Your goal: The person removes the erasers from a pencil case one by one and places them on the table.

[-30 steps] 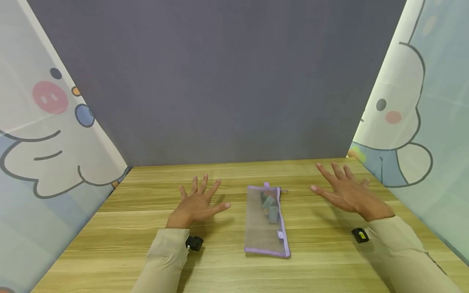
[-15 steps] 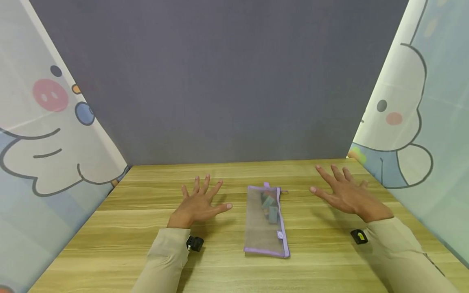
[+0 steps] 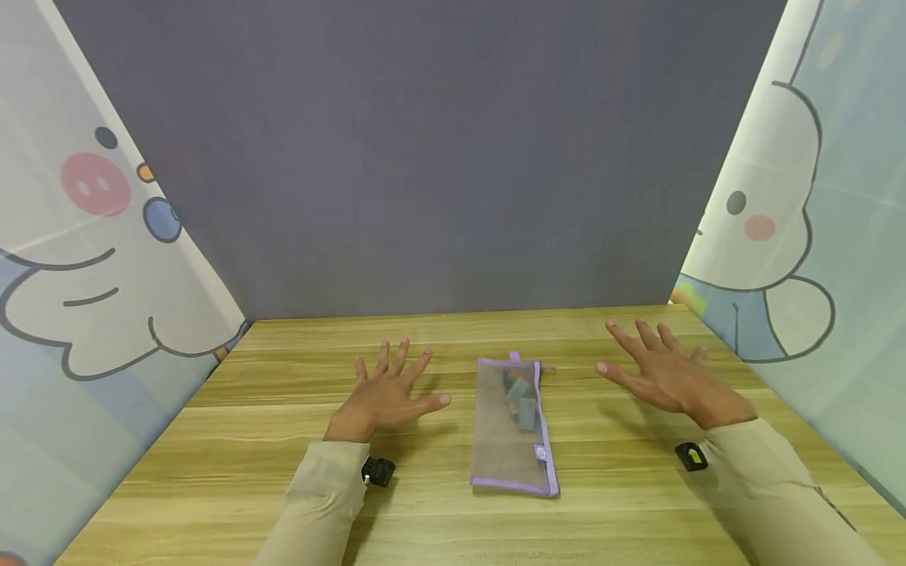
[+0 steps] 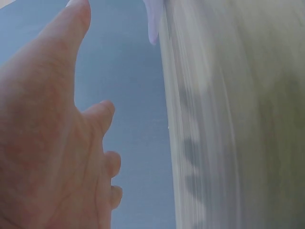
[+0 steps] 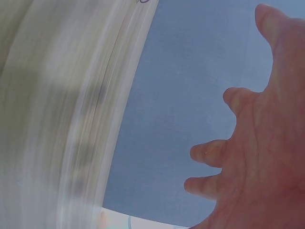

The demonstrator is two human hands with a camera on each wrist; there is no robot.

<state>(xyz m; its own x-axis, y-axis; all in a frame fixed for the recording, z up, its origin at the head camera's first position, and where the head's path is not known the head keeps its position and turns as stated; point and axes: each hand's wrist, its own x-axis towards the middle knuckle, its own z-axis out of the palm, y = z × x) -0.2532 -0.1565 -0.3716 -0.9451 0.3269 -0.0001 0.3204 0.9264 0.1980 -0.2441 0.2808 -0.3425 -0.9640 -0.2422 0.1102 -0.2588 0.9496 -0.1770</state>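
A mesh zipper pouch [image 3: 504, 440] with purple edging lies flat on the wooden table, between my two hands. Through its grey mesh several small blocks [image 3: 525, 413] show in the upper right part, blurred by the mesh. My left hand [image 3: 382, 402], fingers spread and palm down, hovers left of the pouch and holds nothing. On the other side my right hand [image 3: 671, 377] is spread in the same way above the table, apart from the pouch. Both wrist views show a bare palm with straight fingers; a bit of purple edging [image 4: 152, 21] enters the left wrist view at the top.
The wood-grain table [image 3: 233, 472] ends at a dark grey panel [image 3: 453, 157] behind. Cartoon-printed curtains stand at the left [image 3: 106, 299] and right [image 3: 771, 212]. Beige sleeves [image 3: 311, 503] and a black wrist strap device [image 3: 378, 472] are on my arms.
Both hands drift very slightly inward, the left one to the right and the right one to the left. The pouch stays where it lies.
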